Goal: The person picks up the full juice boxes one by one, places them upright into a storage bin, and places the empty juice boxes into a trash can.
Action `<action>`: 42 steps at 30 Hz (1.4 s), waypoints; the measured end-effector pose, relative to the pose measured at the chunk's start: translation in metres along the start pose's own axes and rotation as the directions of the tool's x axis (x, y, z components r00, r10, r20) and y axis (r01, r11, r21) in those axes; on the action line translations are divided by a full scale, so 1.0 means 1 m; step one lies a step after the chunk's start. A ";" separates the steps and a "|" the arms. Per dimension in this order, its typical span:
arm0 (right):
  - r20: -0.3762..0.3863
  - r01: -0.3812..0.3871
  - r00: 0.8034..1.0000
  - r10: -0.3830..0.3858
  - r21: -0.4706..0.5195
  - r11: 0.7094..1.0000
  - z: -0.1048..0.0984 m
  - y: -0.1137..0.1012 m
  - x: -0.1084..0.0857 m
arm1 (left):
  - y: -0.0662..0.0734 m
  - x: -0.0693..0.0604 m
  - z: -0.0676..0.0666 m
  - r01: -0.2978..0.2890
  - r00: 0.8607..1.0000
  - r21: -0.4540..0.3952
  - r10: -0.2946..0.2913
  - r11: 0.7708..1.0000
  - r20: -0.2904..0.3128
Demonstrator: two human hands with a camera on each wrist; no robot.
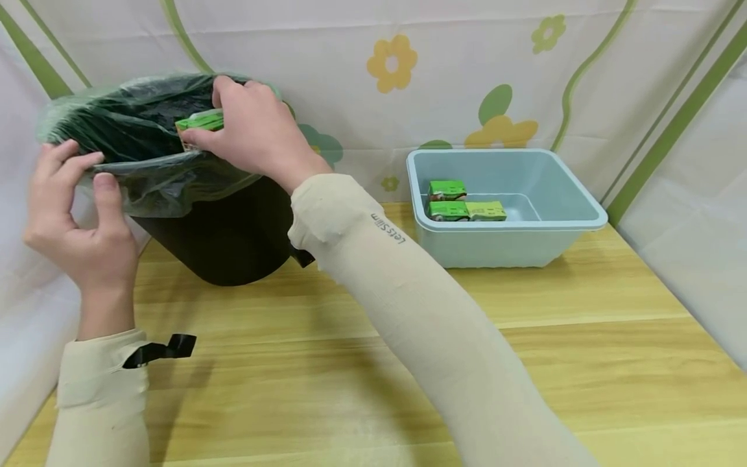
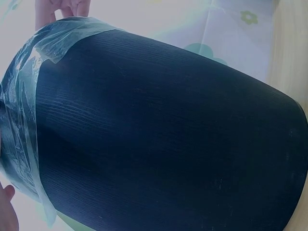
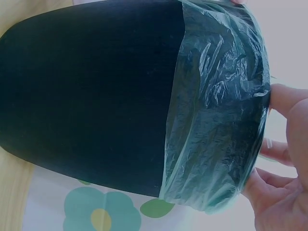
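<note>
A black trash bin (image 1: 233, 240), lined with a translucent green plastic bag (image 1: 160, 188), stands at the left of the head view. My left hand (image 1: 82, 214) holds the bag-covered rim at its near left side, thumb and fingers at the edge. Over the rim's right side, my right hand (image 1: 257, 130) grips a small green carton (image 1: 201, 121) at the bin's mouth; the fingers hide part of it. The left wrist view is mostly the bin's dark wall (image 2: 168, 130). In the right wrist view, the right hand (image 3: 284, 159) is beside the bag-covered rim.
A light blue plastic basin (image 1: 490, 243) stands to the right on the wooden table (image 1: 350, 389). Inside it lie two green cartons (image 1: 447, 189) and a yellow-green carton (image 1: 487, 211). A flowered white curtain (image 1: 350, 78) hangs close behind the bin and basin.
</note>
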State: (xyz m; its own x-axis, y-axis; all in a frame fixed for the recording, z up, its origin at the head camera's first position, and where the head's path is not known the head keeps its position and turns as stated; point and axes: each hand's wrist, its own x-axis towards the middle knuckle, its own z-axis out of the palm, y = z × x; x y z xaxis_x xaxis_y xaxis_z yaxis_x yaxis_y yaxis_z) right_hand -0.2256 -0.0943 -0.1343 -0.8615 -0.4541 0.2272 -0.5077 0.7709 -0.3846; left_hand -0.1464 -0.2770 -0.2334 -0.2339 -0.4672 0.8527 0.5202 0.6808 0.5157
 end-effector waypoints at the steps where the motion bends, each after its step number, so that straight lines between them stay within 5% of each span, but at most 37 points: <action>1: -0.001 0.002 1.000 -0.002 -0.001 1.000 0.000 0.000 0.000 | 0.000 0.000 0.000 0.000 1.000 -0.002 0.000 1.000 -0.002; 17: 0.008 0.028 1.000 -0.028 -0.014 1.000 0.000 0.002 0.001 | -0.004 0.001 -0.003 0.004 1.000 0.025 -0.004 1.000 0.011; 23: 0.001 0.041 0.999 -0.041 0.055 0.998 0.002 0.005 -0.005 | -0.005 0.000 -0.005 0.000 1.000 0.043 0.000 0.999 0.019; 27: -0.049 0.115 0.993 -0.109 0.133 0.984 0.002 0.014 -0.011 | -0.005 0.000 -0.006 0.003 1.000 0.043 -0.004 0.999 0.018; 32: -0.228 0.292 0.945 -0.237 0.253 0.922 -0.001 0.043 -0.023 | -0.004 0.000 -0.005 -0.004 1.000 0.039 0.003 0.999 0.016; 36: -0.335 0.335 0.914 -0.230 0.302 0.892 -0.006 0.079 -0.033 | -0.005 0.000 -0.004 -0.012 1.000 0.041 0.011 0.999 0.020; 42: -0.326 0.204 0.939 -0.113 0.259 0.944 -0.019 0.137 -0.059 | -0.002 0.000 -0.005 -0.012 0.999 0.056 0.011 0.998 0.031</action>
State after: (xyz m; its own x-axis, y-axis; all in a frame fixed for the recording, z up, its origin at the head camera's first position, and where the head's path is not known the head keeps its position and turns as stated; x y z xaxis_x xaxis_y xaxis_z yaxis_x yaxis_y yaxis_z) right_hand -0.2445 0.0462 -0.1837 -0.7511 -0.3680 0.5481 -0.6549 0.5197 -0.5486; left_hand -0.1435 -0.2810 -0.2346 -0.2536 -0.4423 0.8603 0.4764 0.7169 0.5090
